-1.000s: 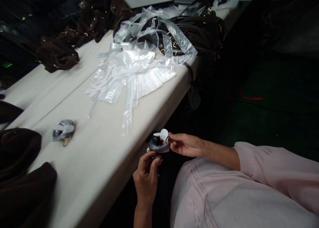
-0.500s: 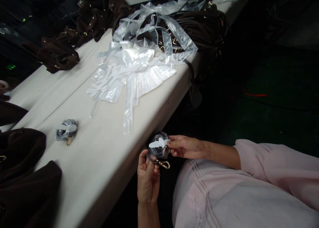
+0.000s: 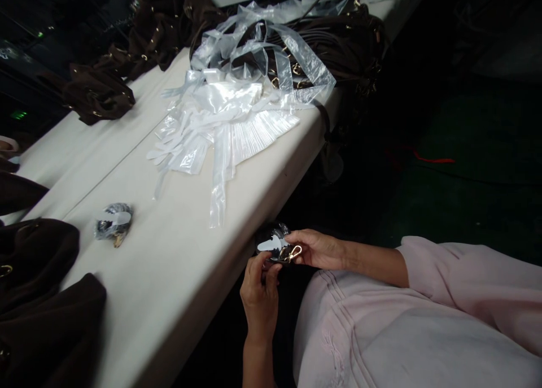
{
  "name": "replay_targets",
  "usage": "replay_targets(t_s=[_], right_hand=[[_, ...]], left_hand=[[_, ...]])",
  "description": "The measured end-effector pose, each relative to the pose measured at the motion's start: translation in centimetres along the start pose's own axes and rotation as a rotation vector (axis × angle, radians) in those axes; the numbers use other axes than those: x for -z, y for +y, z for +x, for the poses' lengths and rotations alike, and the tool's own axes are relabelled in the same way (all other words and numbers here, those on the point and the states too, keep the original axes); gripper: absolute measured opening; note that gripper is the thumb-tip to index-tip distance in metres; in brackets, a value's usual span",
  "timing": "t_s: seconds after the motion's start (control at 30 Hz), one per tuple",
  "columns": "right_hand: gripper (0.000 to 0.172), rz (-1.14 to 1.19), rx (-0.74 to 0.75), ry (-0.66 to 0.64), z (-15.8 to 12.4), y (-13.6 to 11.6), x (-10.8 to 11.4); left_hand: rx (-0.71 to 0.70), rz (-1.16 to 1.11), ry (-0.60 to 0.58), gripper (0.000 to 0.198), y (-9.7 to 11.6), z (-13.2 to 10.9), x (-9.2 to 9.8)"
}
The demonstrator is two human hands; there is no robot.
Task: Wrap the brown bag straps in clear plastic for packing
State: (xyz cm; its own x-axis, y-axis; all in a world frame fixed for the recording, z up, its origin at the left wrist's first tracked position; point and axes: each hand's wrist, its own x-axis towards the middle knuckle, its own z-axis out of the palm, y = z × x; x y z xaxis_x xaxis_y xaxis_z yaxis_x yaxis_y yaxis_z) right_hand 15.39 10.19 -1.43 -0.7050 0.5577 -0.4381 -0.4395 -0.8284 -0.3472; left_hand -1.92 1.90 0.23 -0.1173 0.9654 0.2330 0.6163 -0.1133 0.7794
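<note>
Just off the table's near edge, a coiled dark strap [image 3: 276, 230] is wrapped in clear film with a white tab [image 3: 268, 245] across it. A gold snap hook [image 3: 291, 254] hangs out at its side, beside the fingers of my right hand. My right hand [image 3: 315, 248] comes in from the right and pinches the coil's side. From below, my left hand [image 3: 260, 283] closes its fingers and thumb on the coil's lower edge. On the table lies a similar wrapped strap coil [image 3: 114, 221] with a white tab and gold hook.
A fan of clear plastic strips [image 3: 254, 136] with white tabs covers the middle of the white table [image 3: 169, 275]. Behind them is a pile of dark straps [image 3: 339, 49] with gold hooks. Dark brown bags [image 3: 101, 94] line the left and far sides.
My left hand has moved up and right, closer to the coil. The gold hook has swung from below the coil up beside my right fingers. The right hand has stayed almost still.
</note>
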Motion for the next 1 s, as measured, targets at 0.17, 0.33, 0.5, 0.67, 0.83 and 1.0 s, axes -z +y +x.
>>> replay_targets(t_s=[0.17,0.33,0.5,0.67,0.83,1.0], right_hand=[[0.014,0.103,0.006,-0.019,0.5,0.1,0.3],[0.017,0.251,-0.027,-0.079,0.3,-0.6,0.3],[0.024,0.267,-0.004,-0.119,-0.2,-0.8,0.2],[0.03,0.128,0.036,-0.121,-0.7,-0.9,-0.5],[0.03,0.053,0.045,-0.14,-2.7,-1.1,-2.8],[0.027,-0.084,0.031,-0.271,-3.4,-2.2,-5.2]], left_hand=[[-0.243,0.182,0.079,0.015,-0.1,0.4,0.4],[-0.125,0.075,0.074,0.008,-0.7,-0.1,1.2],[0.089,-0.149,0.004,0.007,-0.4,-0.5,0.5],[0.191,-0.29,0.067,0.009,1.0,-0.7,-1.3],[-0.027,-0.172,0.302,0.016,2.0,-0.8,-1.2],[-0.343,0.314,0.553,0.066,4.8,1.0,1.9]])
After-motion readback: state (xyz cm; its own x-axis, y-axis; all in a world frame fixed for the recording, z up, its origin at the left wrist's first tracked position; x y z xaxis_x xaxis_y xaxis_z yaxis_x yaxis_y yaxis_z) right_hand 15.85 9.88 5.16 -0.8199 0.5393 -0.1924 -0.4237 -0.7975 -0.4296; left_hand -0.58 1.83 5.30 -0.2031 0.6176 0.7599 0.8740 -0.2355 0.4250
